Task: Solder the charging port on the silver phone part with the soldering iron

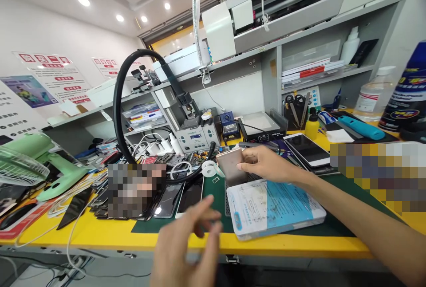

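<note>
My right hand (pixel 266 163) reaches in from the right and grips a gold smartphone (pixel 229 168) by its edge, thumb on the back. The phone is tilted up over a dark perforated plate (pixel 227 205), behind a worn blue-and-white flat box (pixel 266 205). Close to the phone's left edge is a small white spool (pixel 209 169). In the foreground my left hand (pixel 189 238) is raised near the table's front edge, slightly blurred, with thumb and fingers apart and nothing visible in them. Just beyond it, a white-framed phone (pixel 191 194) and a dark phone (pixel 169 200) lie on the green mat (pixel 213 220).
A black hose (pixel 116 96) arches over the bench from a grey rework station (pixel 195 138). Left are a green fan (pixel 53 163), cables and stacked phone parts. Right are a white phone (pixel 309 149), a yellow bottle (pixel 312 126) and a spray can (pixel 406 96). Some patches are pixelated.
</note>
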Available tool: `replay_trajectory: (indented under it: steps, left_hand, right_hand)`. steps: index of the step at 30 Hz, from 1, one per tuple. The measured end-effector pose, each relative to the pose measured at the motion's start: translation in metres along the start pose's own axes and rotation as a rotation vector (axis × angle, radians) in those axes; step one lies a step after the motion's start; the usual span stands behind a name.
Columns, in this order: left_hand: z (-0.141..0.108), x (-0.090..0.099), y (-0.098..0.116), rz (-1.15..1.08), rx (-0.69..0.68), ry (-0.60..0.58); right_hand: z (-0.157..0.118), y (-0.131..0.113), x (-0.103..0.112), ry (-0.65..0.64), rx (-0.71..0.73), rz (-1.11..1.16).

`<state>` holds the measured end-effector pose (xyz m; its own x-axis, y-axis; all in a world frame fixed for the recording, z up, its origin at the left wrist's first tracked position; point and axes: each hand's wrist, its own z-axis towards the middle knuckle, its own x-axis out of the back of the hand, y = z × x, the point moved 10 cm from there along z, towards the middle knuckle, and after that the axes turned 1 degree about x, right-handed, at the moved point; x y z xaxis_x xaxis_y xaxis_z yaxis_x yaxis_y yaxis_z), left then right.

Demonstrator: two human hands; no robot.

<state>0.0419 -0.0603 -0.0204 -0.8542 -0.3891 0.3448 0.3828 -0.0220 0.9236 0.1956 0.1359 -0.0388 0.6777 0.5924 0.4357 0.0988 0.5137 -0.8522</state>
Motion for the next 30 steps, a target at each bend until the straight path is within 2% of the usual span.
replay_trajectory:
  steps: [1,2,4,7,9,12,16,18,21,25,30]
  left_hand:
    - [0.017,0.007,0.009,0.163,-0.154,0.049]
    - [0.033,0.008,0.009,0.272,-0.228,0.037]
    - [0.063,0.011,-0.004,0.356,-0.226,-0.003]
    - [0.094,0.009,-0.011,0.382,-0.251,-0.075]
    - [0.109,-0.002,-0.009,0.38,-0.294,-0.143]
    - [0.125,-0.028,-0.001,0.354,-0.366,-0.259]
    - [0.137,-0.059,0.005,0.307,-0.439,-0.399]
    - [0.139,-0.065,0.004,0.274,-0.451,-0.454]
    - [0.139,-0.063,0.001,0.215,-0.434,-0.498]
    - [0.136,-0.06,-0.003,0.156,-0.392,-0.483]
    - [0.137,-0.055,-0.008,0.108,-0.343,-0.367]
  right_hand:
    - [0.0,0.0,0.0,0.003,-0.001,0.005]
    - [0.0,0.0,0.001,0.006,-0.003,0.012]
    - [0.0,-0.001,0.002,0.01,-0.007,0.033]
    - [0.0,-0.003,0.002,0.014,-0.011,0.083]
    - [0.001,-0.004,0.002,0.013,-0.012,0.125]
    - [0.002,-0.005,0.002,0.014,-0.016,0.176]
    - [0.001,-0.008,0.003,0.022,-0.026,0.199]
    - [0.001,-0.01,0.004,0.03,-0.028,0.202]
    - [0.003,-0.008,0.004,0.043,-0.037,0.204]
    - [0.004,-0.003,0.002,0.051,-0.053,0.194]
    - [0.004,-0.001,0.002,0.046,-0.07,0.184]
